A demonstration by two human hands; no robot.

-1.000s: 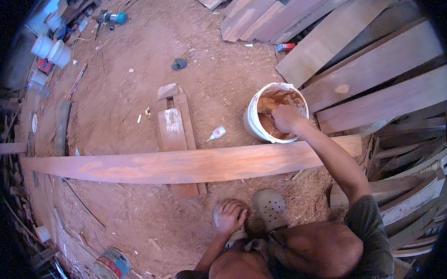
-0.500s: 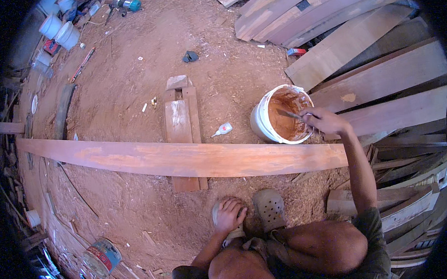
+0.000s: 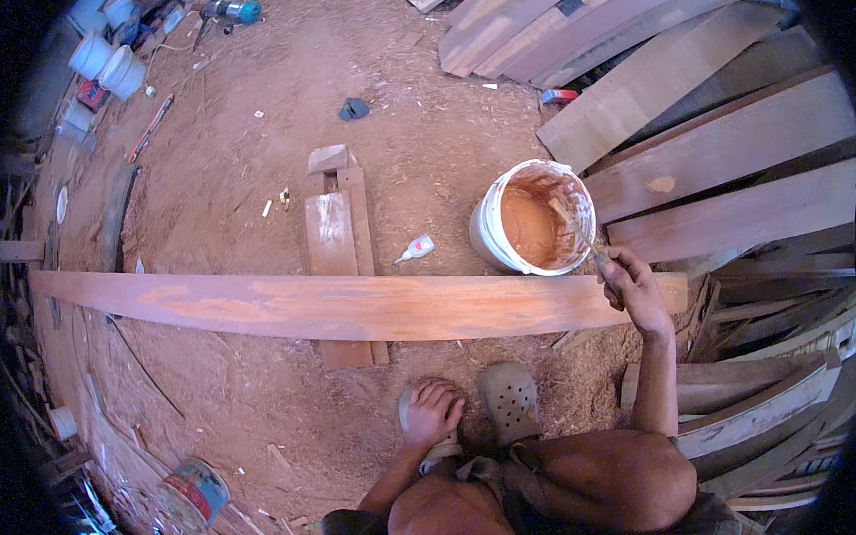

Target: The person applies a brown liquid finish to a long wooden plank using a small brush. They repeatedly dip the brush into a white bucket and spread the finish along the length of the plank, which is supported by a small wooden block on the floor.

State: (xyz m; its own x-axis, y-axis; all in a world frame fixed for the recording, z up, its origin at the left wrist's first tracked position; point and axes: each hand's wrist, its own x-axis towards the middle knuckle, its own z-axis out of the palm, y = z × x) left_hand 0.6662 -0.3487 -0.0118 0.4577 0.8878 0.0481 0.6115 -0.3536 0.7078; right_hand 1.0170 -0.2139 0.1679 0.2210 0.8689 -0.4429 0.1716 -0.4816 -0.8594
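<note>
My right hand [image 3: 634,290] grips a putty knife [image 3: 592,246] by its handle, at the near right rim of a white bucket [image 3: 486,230]. The blade reaches inside against the smeared right wall, and orange-brown paste [image 3: 528,219] lies in the bucket. Below it, a long tapering wooden plank [image 3: 335,304] with orange-brown smears runs across the view, its right end passing behind my right hand. My left hand [image 3: 434,409] holds nothing and rests with spread fingers on my left shoe. A short wooden support [image 3: 330,228] lies crosswise under the plank.
Many boards [image 3: 716,135] lie stacked along the right side. A small white bottle [image 3: 415,248] lies between support and bucket. A power tool [image 3: 233,10] and white buckets [image 3: 121,73] are at the far left; a tin can [image 3: 195,494] sits at the near left.
My right hand has drawn back toward me from over the bucket to its near right rim, and the putty knife's blade has moved to the right wall. The left hand stays on the shoe.
</note>
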